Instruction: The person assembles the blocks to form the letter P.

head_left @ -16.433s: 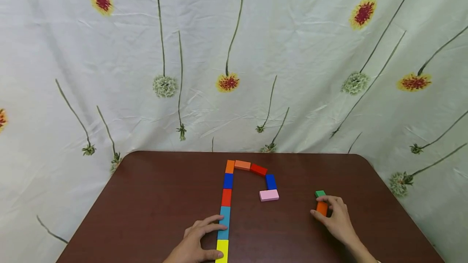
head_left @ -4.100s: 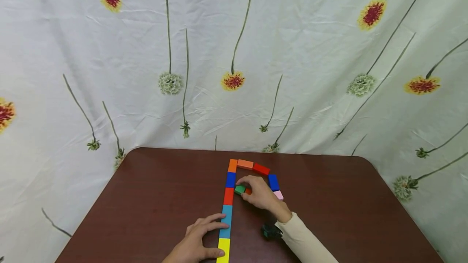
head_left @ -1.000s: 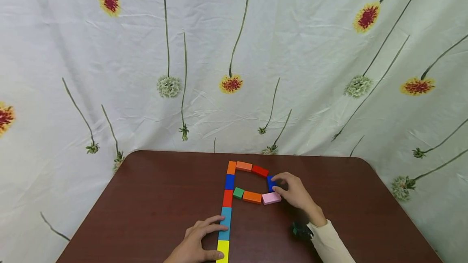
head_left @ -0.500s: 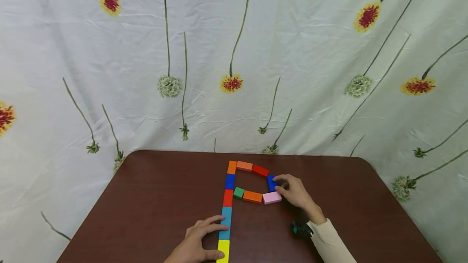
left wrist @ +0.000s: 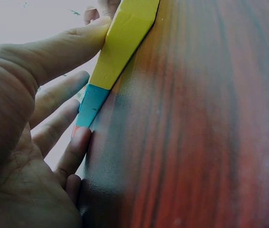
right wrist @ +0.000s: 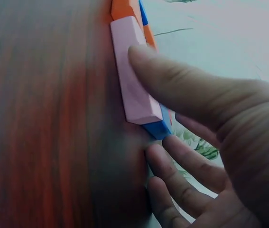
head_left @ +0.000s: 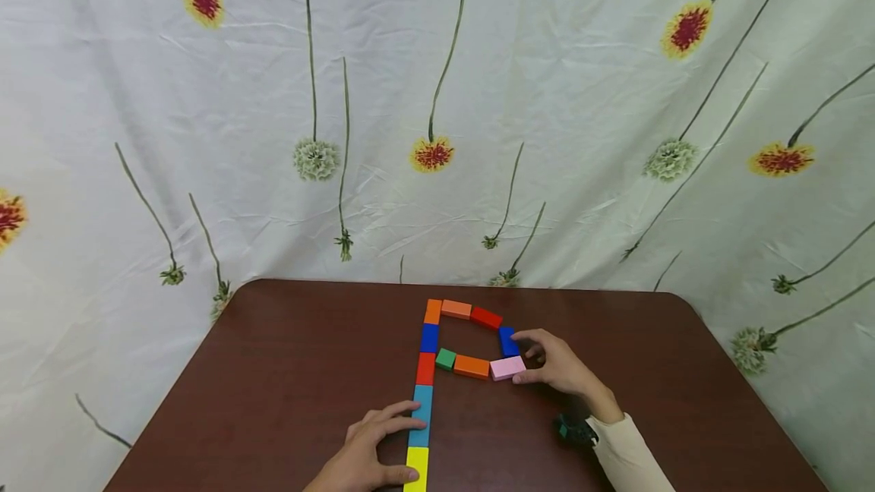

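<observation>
Coloured blocks lie in a column with a loop on its right side. My left hand (head_left: 365,450) rests along the column, fingertips on the light blue block (head_left: 419,439) and thumb on the yellow block (head_left: 418,469). My right hand (head_left: 560,367) is at the loop's right end. Its thumb is over the pink block (right wrist: 133,85), and its index fingertip is at the right side of the blue block (head_left: 507,342). Left of the pink block come an orange block (head_left: 472,367) and a green block (head_left: 446,359), which meets the column's red block (head_left: 425,369).
Above, a salmon block (head_left: 456,310) and a red block (head_left: 486,317) form the loop's top, beside the column's orange block (head_left: 433,311) and blue block (head_left: 429,338). A flowered cloth (head_left: 383,97) hangs behind the dark wooden table (head_left: 294,355).
The green and orange blocks, earlier at the right, now lie between the red and pink blocks. Over the last half second, the right thumb moved down from the blue block toward the pink one.
</observation>
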`<state>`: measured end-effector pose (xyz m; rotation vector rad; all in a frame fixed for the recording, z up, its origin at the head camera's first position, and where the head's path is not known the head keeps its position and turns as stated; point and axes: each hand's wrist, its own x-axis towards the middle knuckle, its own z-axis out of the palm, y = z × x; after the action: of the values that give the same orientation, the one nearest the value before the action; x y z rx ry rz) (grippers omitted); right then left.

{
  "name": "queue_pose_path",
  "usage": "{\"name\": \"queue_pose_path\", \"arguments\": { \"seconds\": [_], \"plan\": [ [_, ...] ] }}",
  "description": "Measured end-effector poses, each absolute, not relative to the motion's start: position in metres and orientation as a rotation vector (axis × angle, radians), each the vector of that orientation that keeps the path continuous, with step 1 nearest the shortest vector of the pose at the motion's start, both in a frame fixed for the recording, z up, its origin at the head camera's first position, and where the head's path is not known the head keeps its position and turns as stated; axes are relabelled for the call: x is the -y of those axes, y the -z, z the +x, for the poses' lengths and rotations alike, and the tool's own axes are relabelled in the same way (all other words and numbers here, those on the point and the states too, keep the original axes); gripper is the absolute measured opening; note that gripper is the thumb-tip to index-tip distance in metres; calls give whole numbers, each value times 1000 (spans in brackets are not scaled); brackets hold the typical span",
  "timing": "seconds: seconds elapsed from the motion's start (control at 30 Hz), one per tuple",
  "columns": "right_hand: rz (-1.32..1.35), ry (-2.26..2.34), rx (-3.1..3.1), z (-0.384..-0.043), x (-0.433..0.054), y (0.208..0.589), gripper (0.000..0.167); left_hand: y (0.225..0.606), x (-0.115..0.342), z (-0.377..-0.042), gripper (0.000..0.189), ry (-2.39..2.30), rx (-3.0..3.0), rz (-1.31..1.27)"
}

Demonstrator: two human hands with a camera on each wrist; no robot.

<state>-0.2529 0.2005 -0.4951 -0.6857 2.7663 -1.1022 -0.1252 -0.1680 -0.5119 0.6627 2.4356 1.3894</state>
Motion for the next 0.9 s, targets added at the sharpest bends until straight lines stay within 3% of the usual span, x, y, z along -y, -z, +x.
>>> {"name": "queue_pose_path", "arguments": {
  "seconds": [0.6, 0.9],
  "plan": [
    [-726, 1063, -2910, -251, -192, 500, 58, 512, 168, -126, 48, -1369, -2428, 659],
    [-980, 1008, -2875, -243, -162, 498, 41, 514, 167, -127, 48, -1366, -2449, 644]
  ]
}}
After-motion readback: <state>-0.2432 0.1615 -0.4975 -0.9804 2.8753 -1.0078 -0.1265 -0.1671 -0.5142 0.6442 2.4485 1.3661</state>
